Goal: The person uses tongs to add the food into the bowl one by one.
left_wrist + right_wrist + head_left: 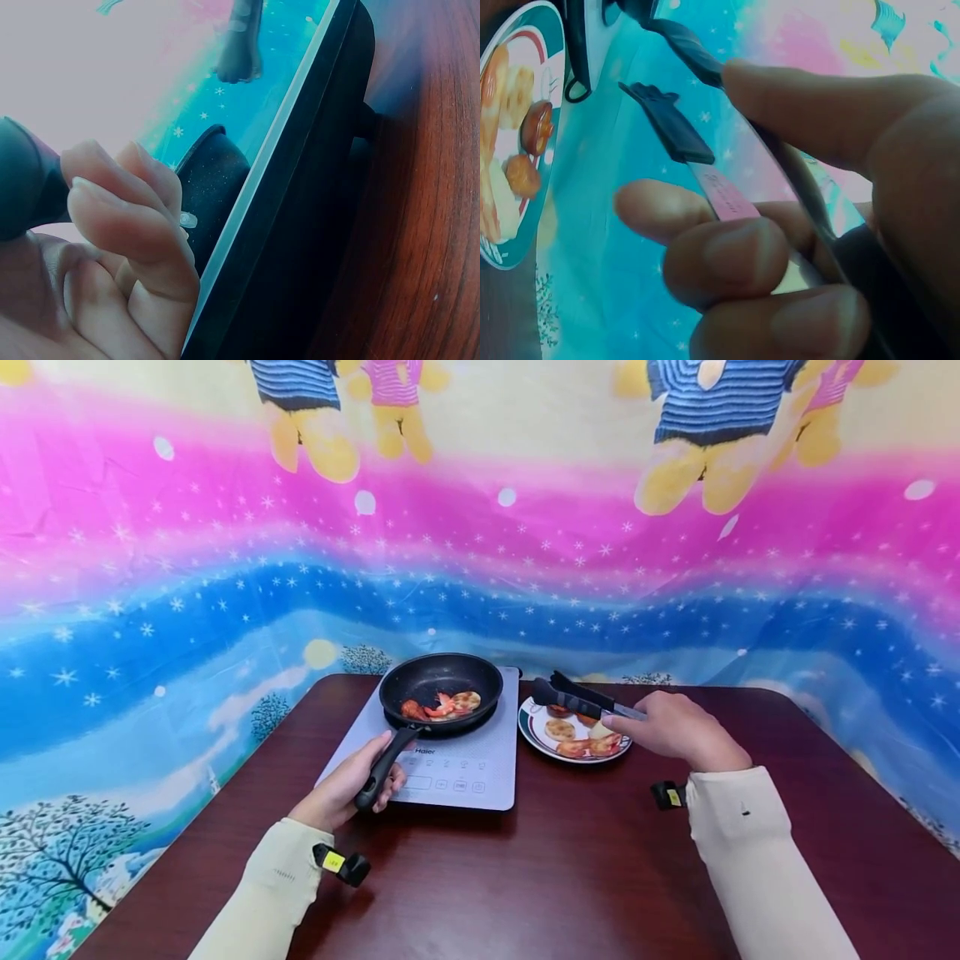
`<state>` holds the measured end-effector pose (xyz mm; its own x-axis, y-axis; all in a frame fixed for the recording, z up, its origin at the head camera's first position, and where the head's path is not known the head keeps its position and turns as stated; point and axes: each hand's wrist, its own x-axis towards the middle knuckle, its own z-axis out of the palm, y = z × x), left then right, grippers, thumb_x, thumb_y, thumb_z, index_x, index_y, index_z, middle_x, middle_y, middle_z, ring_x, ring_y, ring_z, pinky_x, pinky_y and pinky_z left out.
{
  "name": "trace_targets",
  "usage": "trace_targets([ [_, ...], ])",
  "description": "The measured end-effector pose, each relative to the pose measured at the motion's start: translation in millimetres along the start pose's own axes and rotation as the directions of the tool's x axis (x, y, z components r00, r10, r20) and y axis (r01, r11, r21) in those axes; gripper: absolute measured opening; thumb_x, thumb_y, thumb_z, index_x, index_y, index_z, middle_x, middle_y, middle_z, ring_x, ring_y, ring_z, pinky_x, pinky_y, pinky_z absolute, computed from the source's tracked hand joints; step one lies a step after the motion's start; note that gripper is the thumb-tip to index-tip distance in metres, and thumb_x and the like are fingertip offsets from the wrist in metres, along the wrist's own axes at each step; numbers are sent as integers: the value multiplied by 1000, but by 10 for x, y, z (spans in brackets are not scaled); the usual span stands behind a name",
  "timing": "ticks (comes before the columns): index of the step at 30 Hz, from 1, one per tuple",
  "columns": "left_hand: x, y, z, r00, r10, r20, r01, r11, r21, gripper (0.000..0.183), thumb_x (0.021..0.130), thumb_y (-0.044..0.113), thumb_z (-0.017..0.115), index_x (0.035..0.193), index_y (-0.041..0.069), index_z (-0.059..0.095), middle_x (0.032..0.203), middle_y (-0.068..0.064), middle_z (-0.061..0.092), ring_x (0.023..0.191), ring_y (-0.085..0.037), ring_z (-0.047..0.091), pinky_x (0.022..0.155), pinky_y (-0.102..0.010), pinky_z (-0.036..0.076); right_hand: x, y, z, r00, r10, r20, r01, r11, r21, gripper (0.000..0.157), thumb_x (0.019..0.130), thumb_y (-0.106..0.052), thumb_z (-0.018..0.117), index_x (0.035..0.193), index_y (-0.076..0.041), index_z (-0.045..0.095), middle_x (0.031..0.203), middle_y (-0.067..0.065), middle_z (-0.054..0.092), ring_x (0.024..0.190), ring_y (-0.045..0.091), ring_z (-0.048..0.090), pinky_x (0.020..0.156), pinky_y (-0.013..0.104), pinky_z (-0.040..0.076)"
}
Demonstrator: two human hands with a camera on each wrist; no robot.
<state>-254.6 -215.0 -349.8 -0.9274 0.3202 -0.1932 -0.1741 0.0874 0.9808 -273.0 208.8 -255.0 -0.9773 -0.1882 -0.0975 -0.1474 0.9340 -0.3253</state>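
My left hand (pixel 348 783) grips the black handle (pixel 386 770) of a frying pan (pixel 423 678), fingers curled round it. The pan sits on a white induction cooker (pixel 493 735). Inside lie a shrimp (pixel 443 705), a round browned slice (pixel 467 700) and a reddish piece (pixel 412 709). My right hand (pixel 678 727) holds metal tongs with black tips (pixel 573 699) over the plate (pixel 527 737). In the right wrist view the tongs' black ends (pixel 676 127) stand apart with nothing between them. On the plate are several pieces, including a round slice (pixel 558 730) and shrimp-like pieces (pixel 573 749).
The dark brown wooden table (pixel 585 860) carries the cooker and, to its right, the plate. A patterned cloth (pixel 480 568) hangs behind and around the table. Black wrist cameras (pixel 351 867) are strapped at both cuffs.
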Motion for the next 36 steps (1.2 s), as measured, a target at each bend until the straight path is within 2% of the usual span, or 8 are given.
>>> trace_targets([
  [5,8,6,-3,1000,-2,-2,2,1000,2,68,101,58,25,145,7,35,73,-2,53,50,-9,46,48,-22,41,3,103,-11,1000,-7,25,7,1000,-13,67,88,-64,53,102,0,67,79,11,60,74,24,56,61,37,47],
  [11,1,-4,-9,1000,-2,0,2,1000,-3,66,102,55,23,145,7,35,72,-2,52,50,-9,46,47,-22,42,55,198,36,999,-21,26,22,999,-38,83,90,-62,53,124,13,56,118,31,59,100,41,60,77,54,50],
  [15,-12,-11,-9,1000,1,5,-1,1000,-10,67,102,57,25,145,6,34,71,-2,52,50,-9,46,47,-21,42,145,247,117,1000,12,13,-12,1000,-26,70,90,-60,54,109,6,65,93,21,64,80,31,61,64,44,50],
  [18,-17,-14,-8,1000,2,5,-2,1000,-13,68,101,58,26,145,7,34,71,-2,52,49,-9,46,47,-21,42,225,279,205,998,54,-20,-54,999,-4,58,90,-58,55,86,-2,66,68,7,52,63,21,49,55,36,40],
  [22,-12,-15,-3,1000,0,2,0,1000,-10,68,101,57,25,145,6,35,72,-2,52,50,-9,46,47,-21,41,321,304,334,994,90,-56,-89,996,16,53,91,-56,55,71,-8,58,62,3,43,60,19,43,55,35,34],
  [25,-2,-11,6,1000,-1,0,1,1000,-5,68,101,58,26,145,7,35,72,-2,53,50,-9,46,47,-22,41,377,304,407,992,98,-75,-97,995,17,51,91,-55,57,80,-5,60,68,5,49,67,22,49,59,38,38],
  [30,10,-2,14,1000,-2,-7,2,1000,-2,67,101,57,26,144,7,36,72,-2,53,50,-9,46,47,-22,41,442,288,487,991,76,-113,-76,997,8,57,90,-50,61,115,1,62,95,15,64,86,31,56,68,47,45],
  [36,10,1,14,1000,-6,-6,6,1000,-2,66,102,56,25,144,7,36,73,-2,53,50,-9,47,47,-22,41,504,261,565,992,50,-117,-51,999,-2,54,91,-42,63,122,2,59,108,20,63,88,31,57,68,47,47],
])
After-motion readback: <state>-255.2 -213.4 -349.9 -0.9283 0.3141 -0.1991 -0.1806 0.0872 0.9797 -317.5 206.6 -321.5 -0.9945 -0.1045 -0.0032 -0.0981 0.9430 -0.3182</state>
